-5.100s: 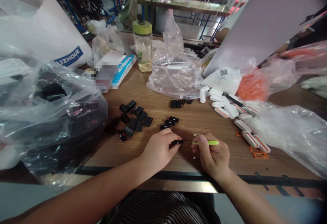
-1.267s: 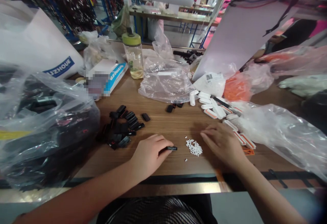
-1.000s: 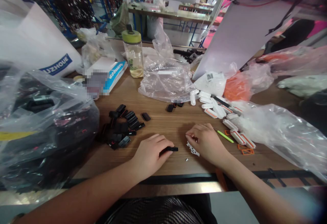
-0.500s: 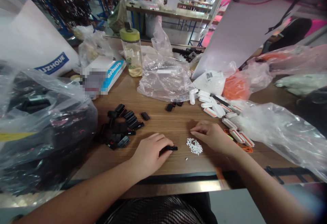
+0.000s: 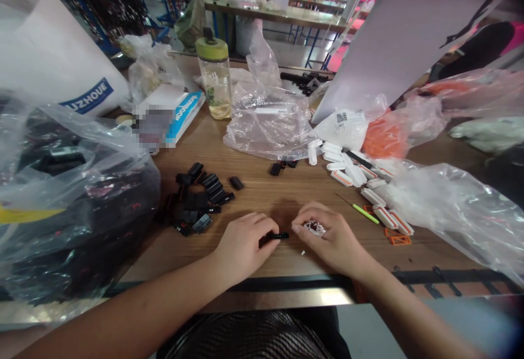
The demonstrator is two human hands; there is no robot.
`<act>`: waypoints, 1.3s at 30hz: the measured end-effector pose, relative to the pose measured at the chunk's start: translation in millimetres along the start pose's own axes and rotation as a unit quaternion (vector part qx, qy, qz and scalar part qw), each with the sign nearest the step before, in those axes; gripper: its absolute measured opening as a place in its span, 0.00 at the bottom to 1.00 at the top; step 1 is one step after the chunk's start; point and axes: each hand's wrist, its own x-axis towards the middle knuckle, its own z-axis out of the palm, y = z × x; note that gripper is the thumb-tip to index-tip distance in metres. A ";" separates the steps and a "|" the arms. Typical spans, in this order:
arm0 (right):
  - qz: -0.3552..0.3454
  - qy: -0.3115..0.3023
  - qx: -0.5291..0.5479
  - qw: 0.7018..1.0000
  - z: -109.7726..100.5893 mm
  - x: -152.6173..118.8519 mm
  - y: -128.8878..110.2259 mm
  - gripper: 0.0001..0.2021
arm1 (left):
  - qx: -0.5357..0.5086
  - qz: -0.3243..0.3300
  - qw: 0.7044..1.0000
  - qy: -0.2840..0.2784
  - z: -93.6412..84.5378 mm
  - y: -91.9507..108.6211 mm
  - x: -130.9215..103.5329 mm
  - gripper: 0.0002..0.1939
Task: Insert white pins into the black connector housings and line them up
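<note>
Steadying a small black multi-hole plastic block (image 5: 280,235): left hand (image 5: 245,244), thumb and fingers clamped on its near end, just left of the loose heap of tiny white plastic pegs (image 5: 314,228), the landmark here. Right hand (image 5: 333,239) curls around the heap, thumb and forefinger tips nearly together; cannot tell whether a peg is between them. Step in hand, as judged: fingering the pegs beside the held block; this calls for a fine pinch and a still left grip. Edges: dark-banded table edge (image 5: 286,282) on the heap's near side; slim lime-green-handled metal pick (image 5: 365,214) to its right, beyond the right hand. Room: brown wood-grain tabletop (image 5: 254,190) shows left of and beyond the heap; one stray white peg (image 5: 303,252) lies just nearer than it.
</note>
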 end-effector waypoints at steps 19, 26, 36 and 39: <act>-0.118 -0.027 -0.196 0.973 20.5 -7.1 -17.2 0.08 | -0.008 -0.020 1.000 0.009 1.4 2.3 -1.3 0.04; -0.171 0.012 -0.210 0.963 17.7 -11.4 -16.7 0.07 | -0.010 -0.020 1.000 0.011 1.3 2.9 -1.8 0.03; -0.191 -0.003 -0.265 0.945 19.4 -17.0 -12.1 0.09 | -0.013 -0.018 1.000 0.014 0.5 3.3 -1.7 0.04; -0.105 0.035 -0.208 0.972 -1.3 -14.5 6.0 0.08 | -0.013 -0.017 1.000 0.014 0.0 2.9 -1.2 0.04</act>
